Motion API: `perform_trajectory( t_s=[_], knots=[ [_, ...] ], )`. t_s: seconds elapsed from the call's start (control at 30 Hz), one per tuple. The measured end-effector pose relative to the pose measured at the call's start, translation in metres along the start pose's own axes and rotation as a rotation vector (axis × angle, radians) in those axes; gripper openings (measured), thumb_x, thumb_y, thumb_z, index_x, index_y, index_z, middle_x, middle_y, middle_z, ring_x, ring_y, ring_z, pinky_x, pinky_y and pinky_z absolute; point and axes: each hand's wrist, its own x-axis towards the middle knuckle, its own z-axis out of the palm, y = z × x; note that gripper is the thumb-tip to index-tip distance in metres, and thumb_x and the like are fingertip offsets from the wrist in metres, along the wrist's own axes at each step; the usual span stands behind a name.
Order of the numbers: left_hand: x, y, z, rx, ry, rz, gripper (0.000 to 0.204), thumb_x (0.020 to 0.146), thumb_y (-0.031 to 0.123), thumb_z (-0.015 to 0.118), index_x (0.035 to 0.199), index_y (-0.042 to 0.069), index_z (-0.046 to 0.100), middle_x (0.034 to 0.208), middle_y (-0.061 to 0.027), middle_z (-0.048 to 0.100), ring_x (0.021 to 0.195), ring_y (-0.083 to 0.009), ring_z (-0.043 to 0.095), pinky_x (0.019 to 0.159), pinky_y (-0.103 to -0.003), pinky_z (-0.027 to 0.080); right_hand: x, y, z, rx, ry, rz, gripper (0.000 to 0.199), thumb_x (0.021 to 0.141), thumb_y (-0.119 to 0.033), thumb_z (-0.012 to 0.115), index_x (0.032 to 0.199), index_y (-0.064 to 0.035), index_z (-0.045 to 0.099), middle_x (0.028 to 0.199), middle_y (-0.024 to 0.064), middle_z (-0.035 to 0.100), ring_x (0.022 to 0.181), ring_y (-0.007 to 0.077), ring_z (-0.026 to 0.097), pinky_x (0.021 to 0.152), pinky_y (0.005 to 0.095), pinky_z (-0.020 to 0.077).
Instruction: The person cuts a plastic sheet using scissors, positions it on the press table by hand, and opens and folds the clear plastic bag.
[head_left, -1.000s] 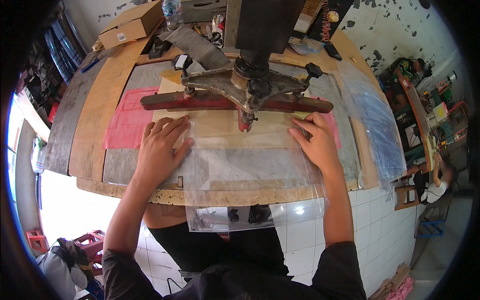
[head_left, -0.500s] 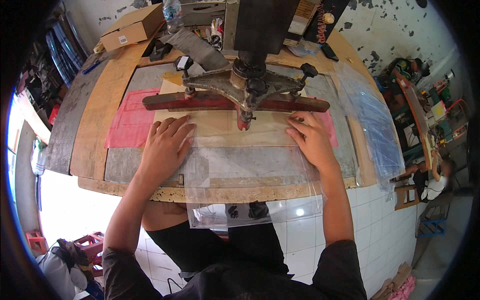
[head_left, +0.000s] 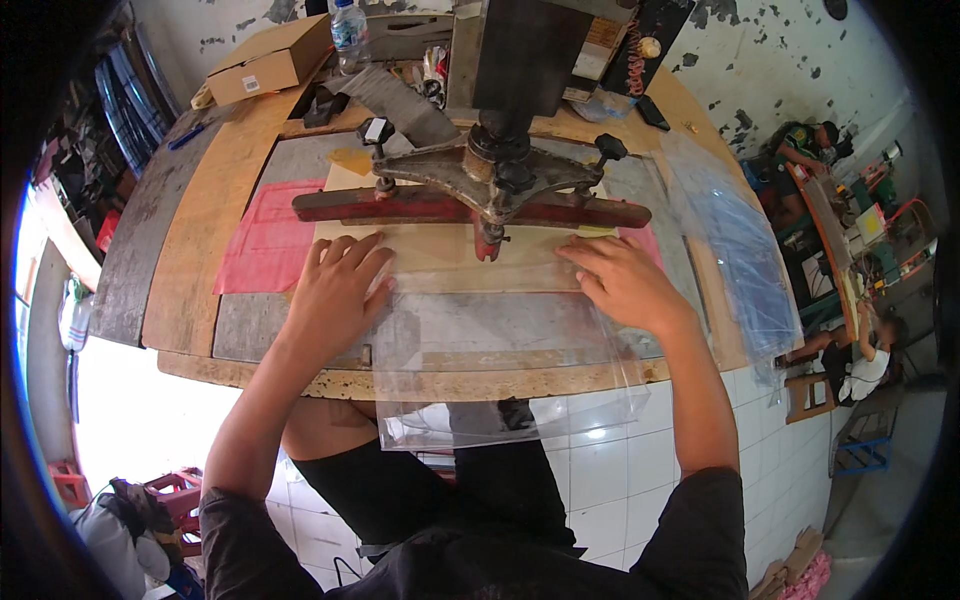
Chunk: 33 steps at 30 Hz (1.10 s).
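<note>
1. Far left of the desk (head_left: 180, 300), there's a blue pen-like thing (head_left: 185, 137) lying on the dark wood, and a brown cardboard box (head_left: 270, 60) behind it toward the wall.
2. Next up, a pink sheet (head_left: 262, 240) lies flat, partly tucked under a cream sheet (head_left: 455, 241).
3. Then the left hand (head_left: 340, 287), palm down by the left edge of the clear plastic sheet (head_left: 490, 345). That grip is pretty wide, fingers fanned forward and thumb out to the side.
4. In the middle is the clear plastic sheet itself: top part over the cream sheet, the rest running toward the person and hanging off the front of the desk above their lap.
5. Right above that, a red-stained metal bar (head_left: 420, 205) runs crosswise under a cast bracket (head_left: 425, 163). Can't tell if the bar touches anything below.
6. Right hand (head_left: 625, 277) is at the plastic's right edge, fingertips pointing inward. Grip's moderately wide, thumb apart from the index finger.
7. Farther right, more clear bluish plastic (head_left: 745, 270) drapes over the desk's edge.
</note>
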Motion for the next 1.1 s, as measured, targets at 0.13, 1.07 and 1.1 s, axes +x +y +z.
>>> perform_trajectory(
  t_s=[0.13,1.07,1.1],
  knots=[
    [-0.002,0.002,-0.003,0.028,-0.006,-0.009,0.036,0.102,0.028,0.063,0.133,0.011,0.066,0.149,-0.0088,0.061,0.133,-0.0298,0.054,0.118,-0.050,0.036,-0.005,0.001,-0.001,-0.098,-0.058,-0.039,0.045,0.102,-0.021,0.057,0.147,-0.0134,0.063,0.155,0.0145,0.058,0.142,0.0316,0.053,0.119,0.0502,0.0382],
    [0.003,-0.002,0.008,-0.011,0.031,0.020,0.040,0.098,0.023,0.065,0.135,0.010,0.063,0.150,-0.0103,0.059,0.132,-0.0308,0.055,0.114,-0.050,0.039,-0.013,0.002,0.038,0.084,0.260,-0.014,0.047,0.092,-0.013,0.067,0.139,-0.0109,0.067,0.153,0.0143,0.058,0.140,0.0395,0.050,0.117,0.0492,0.0444],
    [0.003,-0.002,0.009,-0.013,0.023,0.016,0.040,0.098,0.023,0.065,0.135,0.010,0.063,0.150,-0.0103,0.059,0.132,-0.0309,0.055,0.114,-0.050,0.039,-0.012,0.002,0.037,0.086,0.259,-0.014,0.047,0.092,-0.013,0.067,0.139,-0.0109,0.067,0.153,0.0143,0.058,0.140,0.0395,0.050,0.117,0.0492,0.0444]
  ],
)
